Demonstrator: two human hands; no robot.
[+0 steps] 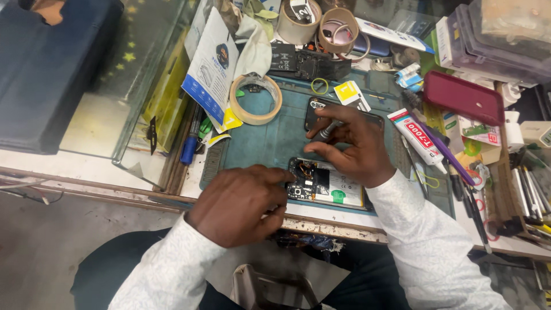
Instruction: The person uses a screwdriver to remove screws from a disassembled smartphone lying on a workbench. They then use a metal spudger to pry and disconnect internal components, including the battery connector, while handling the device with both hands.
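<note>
Left hand (238,201) fingers press the opened phone (324,183) steady; right hand (350,143) pinches a screwdriver (327,131), likely mid-unscrewing; next needs careful aim

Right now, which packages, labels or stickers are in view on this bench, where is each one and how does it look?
White and blue flat paper packet: upper left, leaning at the teal mat's edge.
White glue tube with red label: right of the right hand, lying diagonally.
Small yellow and white card: top of the mat.
Round green sticker: on the opened phone's battery.
</note>
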